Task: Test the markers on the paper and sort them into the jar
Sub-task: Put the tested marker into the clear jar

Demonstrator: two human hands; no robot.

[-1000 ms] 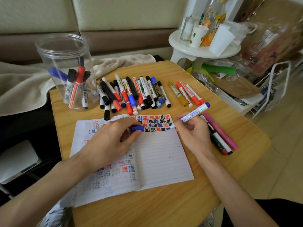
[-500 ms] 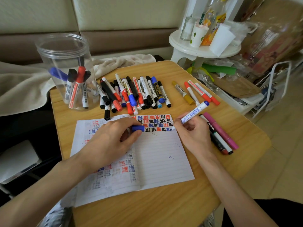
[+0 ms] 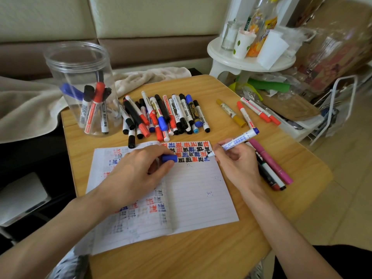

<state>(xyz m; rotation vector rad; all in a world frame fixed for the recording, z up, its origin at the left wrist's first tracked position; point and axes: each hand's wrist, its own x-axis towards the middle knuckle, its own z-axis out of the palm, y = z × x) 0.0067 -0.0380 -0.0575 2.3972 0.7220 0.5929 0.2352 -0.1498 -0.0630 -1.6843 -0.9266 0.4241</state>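
An open lined notebook (image 3: 193, 194) lies on the wooden table, its top rows filled with red, blue and black marks. My right hand (image 3: 235, 166) grips a white marker with a blue end (image 3: 237, 140), tip down on the page at the end of the lower row. My left hand (image 3: 136, 174) rests on the notebook and pinches the blue cap (image 3: 169, 158). A clear plastic jar (image 3: 80, 87) at the back left holds several markers. A pile of several capped markers (image 3: 165, 115) lies behind the notebook.
Yellow and red markers (image 3: 249, 112) lie loose at the back right of the table (image 3: 201, 256). Pink and black markers (image 3: 271, 168) lie beside my right hand. A white round stool (image 3: 241, 63) with cups and bottles stands behind the table. A beige towel (image 3: 26, 109) lies left.
The marker tip has shifted slightly on the page, adding a blue stroke at the end of the lower row. The loose red and yellow markers shifted a little right. My left hand has stayed still.
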